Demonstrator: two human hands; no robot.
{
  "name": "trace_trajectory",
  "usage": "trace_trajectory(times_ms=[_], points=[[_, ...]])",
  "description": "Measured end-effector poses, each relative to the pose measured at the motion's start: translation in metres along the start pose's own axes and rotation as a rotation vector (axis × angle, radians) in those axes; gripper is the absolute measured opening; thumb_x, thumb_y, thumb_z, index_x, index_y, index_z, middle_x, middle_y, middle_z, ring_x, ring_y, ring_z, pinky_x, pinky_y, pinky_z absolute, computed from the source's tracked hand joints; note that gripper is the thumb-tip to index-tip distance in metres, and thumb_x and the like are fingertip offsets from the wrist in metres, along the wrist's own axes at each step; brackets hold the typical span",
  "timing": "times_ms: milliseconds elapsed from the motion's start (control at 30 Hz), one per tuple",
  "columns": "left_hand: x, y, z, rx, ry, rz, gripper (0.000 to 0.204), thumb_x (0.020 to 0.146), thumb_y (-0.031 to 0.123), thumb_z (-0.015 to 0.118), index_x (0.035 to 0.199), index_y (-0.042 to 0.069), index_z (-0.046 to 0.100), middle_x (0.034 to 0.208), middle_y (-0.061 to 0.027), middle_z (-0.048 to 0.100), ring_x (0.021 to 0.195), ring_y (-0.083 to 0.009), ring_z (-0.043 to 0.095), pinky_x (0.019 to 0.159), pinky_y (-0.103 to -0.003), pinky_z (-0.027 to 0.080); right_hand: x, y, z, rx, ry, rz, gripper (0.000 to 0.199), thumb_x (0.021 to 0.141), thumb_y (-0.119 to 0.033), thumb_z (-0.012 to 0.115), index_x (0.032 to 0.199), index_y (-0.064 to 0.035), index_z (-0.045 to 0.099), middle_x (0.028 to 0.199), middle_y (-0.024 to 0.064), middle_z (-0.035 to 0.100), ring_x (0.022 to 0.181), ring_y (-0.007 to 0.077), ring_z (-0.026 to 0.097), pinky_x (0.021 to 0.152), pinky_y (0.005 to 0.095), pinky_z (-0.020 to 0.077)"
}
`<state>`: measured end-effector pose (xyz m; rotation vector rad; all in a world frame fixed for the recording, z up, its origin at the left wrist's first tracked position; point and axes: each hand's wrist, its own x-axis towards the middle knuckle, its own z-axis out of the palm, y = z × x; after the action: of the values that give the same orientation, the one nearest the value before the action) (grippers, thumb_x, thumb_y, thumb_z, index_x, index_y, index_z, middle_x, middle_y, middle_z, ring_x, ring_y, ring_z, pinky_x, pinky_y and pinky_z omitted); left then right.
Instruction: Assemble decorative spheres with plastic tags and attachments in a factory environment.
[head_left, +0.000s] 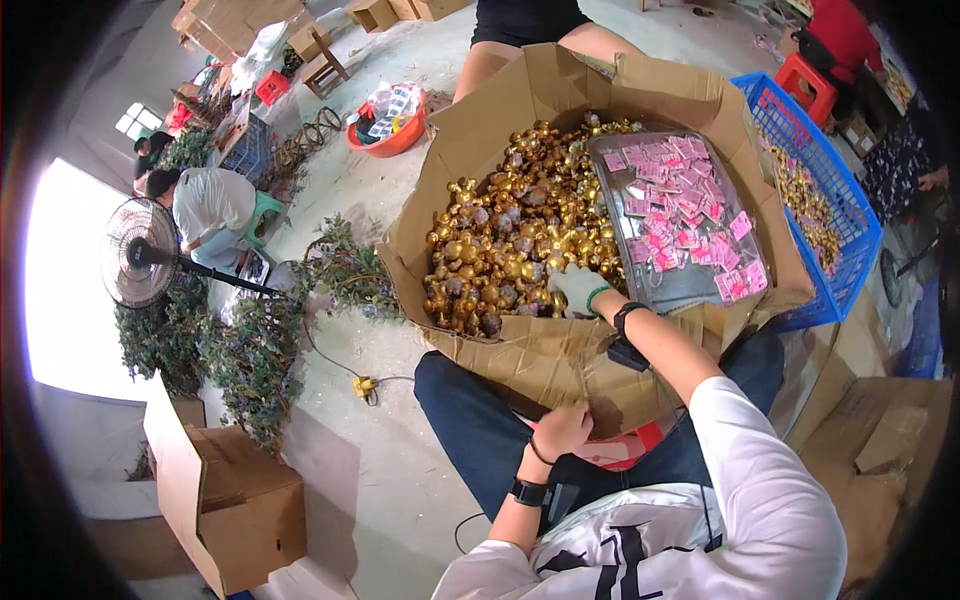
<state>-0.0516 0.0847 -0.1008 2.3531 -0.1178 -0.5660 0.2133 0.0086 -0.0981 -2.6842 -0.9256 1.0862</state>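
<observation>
The right hand [577, 288], in a whitish glove, is curled closed among the gold ornaments [510, 235] heaped in the big open cardboard box [520, 350]; whether it grips one cannot be told. The bare left hand [563, 430] is fisted against that box's near outer wall, just below its rim. Inside the box, on its right side, lies a clear rectangular tray [665, 290] strewn with small pink labels [680, 215]. Right of the box stands a blue plastic crate [850, 220]; far beyond its left corner, an orange basin [390, 140].
</observation>
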Motion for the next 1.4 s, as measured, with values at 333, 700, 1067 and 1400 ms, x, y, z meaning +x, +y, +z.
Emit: trace_trajectory(times_ms=[333, 700, 1067, 1400], points=[[0.017, 0.055, -0.057, -0.618, 0.331, 0.165, 0.014, 0.096, 0.009, 0.053, 0.105, -0.001, 0.06, 0.085, -0.0102, 0.062, 0.079, -0.0185, 0.063, 0.074, -0.032, 0.051, -0.067, 0.004, -0.028, 0.449, 0.573, -0.094, 0.058, 0.08, -0.027, 0.074, 0.129, -0.0081, 0.047, 0.122, 0.0195, 0.057, 0.109, 0.0372, 0.059, 0.094, 0.0439, 0.0489], [0.009, 0.042, -0.075, -1.599, -0.119, 0.207, 0.082, 0.084, 0.043, 0.069, 0.146, 0.003, 0.035, 0.133, -0.0114, 0.053, 0.121, -0.0212, 0.055, 0.105, -0.034, 0.042, -0.249, -0.058, 0.002, -0.113, 0.779, -0.717, 0.024, 0.08, -0.018, 0.064, 0.103, -0.0177, 0.06, 0.107, 0.0058, 0.058, 0.121, 0.0276, 0.051, 0.093, 0.0411, 0.0507], [0.017, 0.045, -0.065, -1.924, -0.051, 0.187, 0.043, 0.089, 0.038, 0.059, 0.116, 0.007, 0.048, 0.088, -0.0076, 0.047, 0.066, -0.0193, 0.052, 0.05, -0.029, 0.044, -0.079, 0.179, -0.05, 0.053, 0.314, 0.036, 0.025, 0.079, -0.017, 0.064, 0.102, -0.0066, 0.067, 0.105, 0.0156, 0.067, 0.099, 0.0338, 0.064, 0.086, 0.0424, 0.0522], [0.015, 0.036, -0.063, -2.02, 0.101, 0.17, 0.04, 0.089, 0.035, 0.058, 0.114, 0.004, 0.05, 0.088, -0.0078, 0.048, 0.074, -0.0209, 0.051, 0.065, -0.033, 0.044, -0.05, 0.158, -0.018, -0.125, 0.053, 0.165, 0.04, 0.075, -0.025, 0.068, 0.105, 0.0019, 0.067, 0.106, 0.0248, 0.067, 0.098, 0.0379, 0.066, 0.084, 0.0459, 0.0535]])
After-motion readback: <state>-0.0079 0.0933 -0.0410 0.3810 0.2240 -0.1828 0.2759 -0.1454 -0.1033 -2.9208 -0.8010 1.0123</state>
